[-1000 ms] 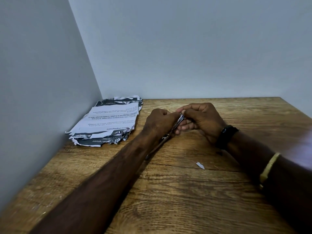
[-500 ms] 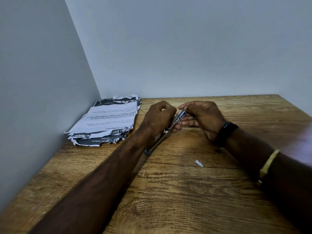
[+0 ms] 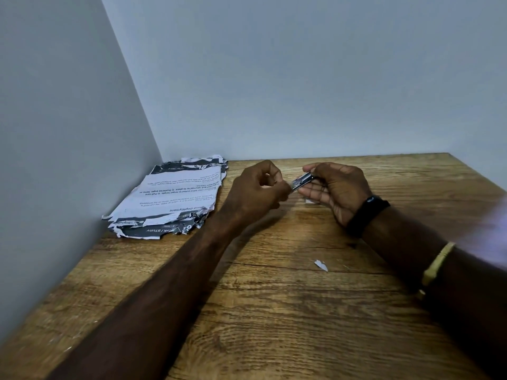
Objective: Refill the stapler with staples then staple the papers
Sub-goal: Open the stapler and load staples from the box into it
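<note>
My left hand (image 3: 258, 189) and my right hand (image 3: 336, 187) meet above the middle of the wooden table (image 3: 274, 325). Between them shows the shiny metal end of the stapler (image 3: 301, 181). My right hand pinches that end, thumb on top and fingers underneath. My left hand is curled round the other end, which hides the rest of the stapler. I cannot make out any staples. The papers (image 3: 175, 196), a stack of torn printed sheets, lie in the far left corner against the wall, apart from both hands.
A small white paper scrap (image 3: 321, 265) lies on the table in front of my right forearm. Another pale bit (image 3: 310, 201) shows under my right hand. Grey walls close the table's left and far sides. The table's right edge runs at the far right.
Both hands have shifted slightly apart. The stapler's long dark end, which stuck out below my left wrist, is hidden now, and only the metal tip shows between the hands.
</note>
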